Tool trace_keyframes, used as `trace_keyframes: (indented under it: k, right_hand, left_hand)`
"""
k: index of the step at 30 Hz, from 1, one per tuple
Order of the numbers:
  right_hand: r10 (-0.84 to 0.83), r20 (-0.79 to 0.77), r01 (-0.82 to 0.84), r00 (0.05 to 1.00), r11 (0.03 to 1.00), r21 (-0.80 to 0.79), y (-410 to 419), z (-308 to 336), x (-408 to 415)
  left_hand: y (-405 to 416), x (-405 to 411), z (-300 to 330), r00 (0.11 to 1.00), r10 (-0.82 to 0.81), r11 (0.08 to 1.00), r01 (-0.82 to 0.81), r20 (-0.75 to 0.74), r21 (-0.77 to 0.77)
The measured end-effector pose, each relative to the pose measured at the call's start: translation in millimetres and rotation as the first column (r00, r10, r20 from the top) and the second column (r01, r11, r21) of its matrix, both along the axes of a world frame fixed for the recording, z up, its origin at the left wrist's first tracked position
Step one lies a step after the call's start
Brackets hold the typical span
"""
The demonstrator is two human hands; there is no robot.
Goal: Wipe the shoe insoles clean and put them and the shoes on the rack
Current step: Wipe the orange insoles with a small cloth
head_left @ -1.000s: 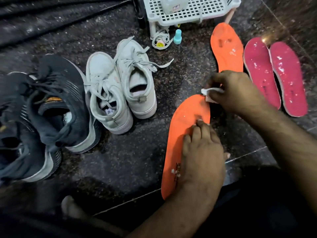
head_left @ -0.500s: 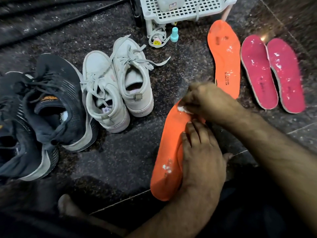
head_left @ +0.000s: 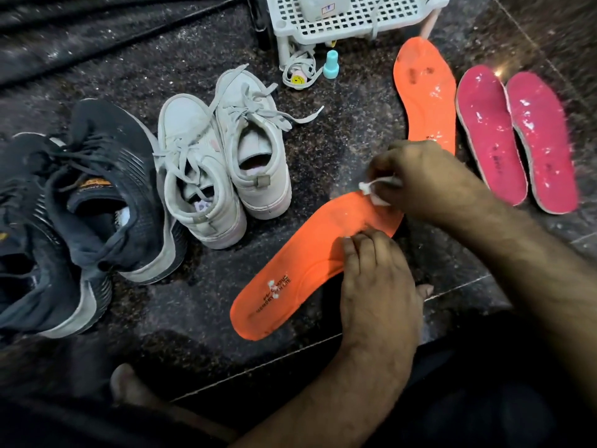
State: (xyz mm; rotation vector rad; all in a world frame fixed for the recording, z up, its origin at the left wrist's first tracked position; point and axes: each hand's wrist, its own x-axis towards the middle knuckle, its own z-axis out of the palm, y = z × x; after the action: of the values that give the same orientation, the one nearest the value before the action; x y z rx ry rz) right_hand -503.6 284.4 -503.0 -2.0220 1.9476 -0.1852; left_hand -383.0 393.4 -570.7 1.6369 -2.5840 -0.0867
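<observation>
Orange insole (head_left: 300, 263) lies flat, white flecks near its printed heel.

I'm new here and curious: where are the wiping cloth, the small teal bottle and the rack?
white cloth (head_left: 376, 189), head view, its crumpled edge.
teal bottle (head_left: 331, 66), head view, its body.
white plastic rack (head_left: 355, 29), head view, its perforated shelf.

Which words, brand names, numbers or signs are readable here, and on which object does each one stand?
"LITE", end of a longer blurred print: near orange insole.
Smiley face sign: yellow tag under the white rack.
Too blurred to read: print on the far orange insole, pink insoles, orange tongue label of the black shoe, label on the rack's container.
</observation>
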Motion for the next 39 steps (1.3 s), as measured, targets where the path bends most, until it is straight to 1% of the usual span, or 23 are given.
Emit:
trace_keyframes:
  k: [2,4,5,8,9,11,14,17,18,19,21,23,26,27,29,30,31,32,33,35,36,37,39]
  right_hand:
    - [0.111,0.09,-0.115,0.99,0.993,0.032,3.5,-1.1,19.1]
    - [0.157,0.093,-0.167,0.983,0.98,0.112,3.1,-9.3,28.5]
    - [0.139,0.063,-0.147,0.988,0.981,0.13,0.7,-10.7,24.7]
    - [-0.039,-0.041,0.041,0.998,0.998,0.043,-5.6,-7.2,-3.9]
    - [-0.076,-0.007,0.076,0.997,0.997,-0.017,-4.2,-4.6,-7.7]
    - [-0.005,0.15,0.014,0.989,0.998,-0.055,-0.1,-1.6,4.3]
    - [0.169,0.195,-0.192,0.966,0.976,0.105,4.9,-10.5,37.3]
    - [0.091,0.074,-0.103,0.993,0.978,0.181,-6.3,-9.7,13.7]
    - [0.041,0.016,-0.043,0.999,0.981,0.191,-8.2,-5.8,-0.6]
    - [0.005,-0.02,-0.002,1.0,0.984,0.179,-7.4,-1.1,-13.1]
    - [-0.005,0.07,-0.002,0.998,0.996,0.092,-1.4,4.9,-17.2]
    - [0.095,0.211,-0.105,0.973,0.994,0.035,4.7,5.1,7.8]
    - [0.193,0.222,-0.223,0.956,0.967,0.123,0.5,-8.5,32.3]
    - [0.177,0.179,-0.207,0.968,0.964,0.166,-3.4,-7.9,28.0]
    - [0.106,-0.002,-0.103,0.994,0.965,0.243,-7.9,1.2,5.5]
    - [0.048,-0.095,-0.024,0.994,0.971,0.239,-6.2,6.9,-6.4]
    - [-0.017,-0.147,0.047,0.989,0.977,0.206,-3.4,10.1,-15.3]
    - [-0.059,-0.113,0.076,0.992,0.985,0.157,-0.3,10.9,-17.1]
    - [-0.053,-0.031,0.056,0.998,0.992,0.114,1.6,9.8,-11.1]
    - [0.046,0.117,-0.063,0.992,0.987,0.15,3.8,5.0,12.5]
    - [0.068,0.122,-0.089,0.99,0.98,0.176,2.0,-2.4,18.1]
    - [0.037,0.11,-0.057,0.993,0.981,0.183,-0.9,-7.5,17.7]
    - [-0.094,0.014,0.09,0.995,0.981,0.172,-4.7,-6.5,1.4]
  left_hand:
    - [-13.6,0.8,-4.2,0.999,0.038,0.995,-0.038,-0.002,0.087]
    - [-45.7,3.9,-11.1,0.963,0.187,0.958,-0.136,-0.193,0.253]
    - [-52.5,2.9,-13.5,0.956,0.202,0.97,-0.165,-0.212,0.179]
    - [-19.6,0.6,4.0,0.994,0.087,0.975,-0.073,-0.062,0.208]
    - [-5.7,0.7,6.7,0.996,0.039,0.991,-0.029,-0.077,0.129]
    - [0.3,3.0,14.6,0.996,0.059,0.986,-0.048,-0.069,0.157]
    - [-18.5,-1.0,5.9,0.969,0.187,0.958,-0.143,-0.165,0.248]
    - [-31.0,-2.1,-10.8,0.981,0.135,0.956,-0.092,-0.139,0.277]
    - [-25.9,-2.5,-25.1,0.99,0.131,0.933,-0.103,-0.059,0.345]
    - [-12.3,6.6,-30.4,0.992,0.053,0.926,-0.007,-0.11,0.378]
    - [-1.1,10.4,-29.4,0.946,0.102,0.931,0.018,-0.308,0.365]
    - [-37.2,16.1,-5.2,0.873,0.28,0.845,-0.028,-0.399,0.533]
    - [-60.6,12.8,-15.4,0.724,0.391,0.832,-0.014,-0.568,0.555]
    - [-36.5,15.1,-2.4,0.776,0.38,0.845,-0.069,-0.504,0.53]
    - [-27.3,13.0,-8.3,0.778,0.435,0.824,-0.14,-0.453,0.549]
    - [-16.1,2.0,-6.6,0.73,0.456,0.832,-0.147,-0.509,0.535]
    - [-22.9,-3.4,-4.0,0.822,0.418,0.83,-0.173,-0.387,0.53]
    - [-42.2,-4.3,-27.4,0.86,0.4,0.759,-0.118,-0.315,0.64]
    - [-38.6,1.8,-31.9,0.935,0.321,0.608,-0.083,-0.149,0.789]
    - [-88.9,5.6,-76.3,0.943,0.257,0.774,-0.069,-0.212,0.629]
    - [-107.0,2.3,-88.1,0.921,0.25,0.8,-0.022,-0.3,0.6]
    - [-83.3,6.4,-66.0,0.946,0.217,0.799,-0.029,-0.242,0.601]
    - [-48.4,7.4,-42.7,0.982,0.072,0.887,0.016,-0.172,0.462]
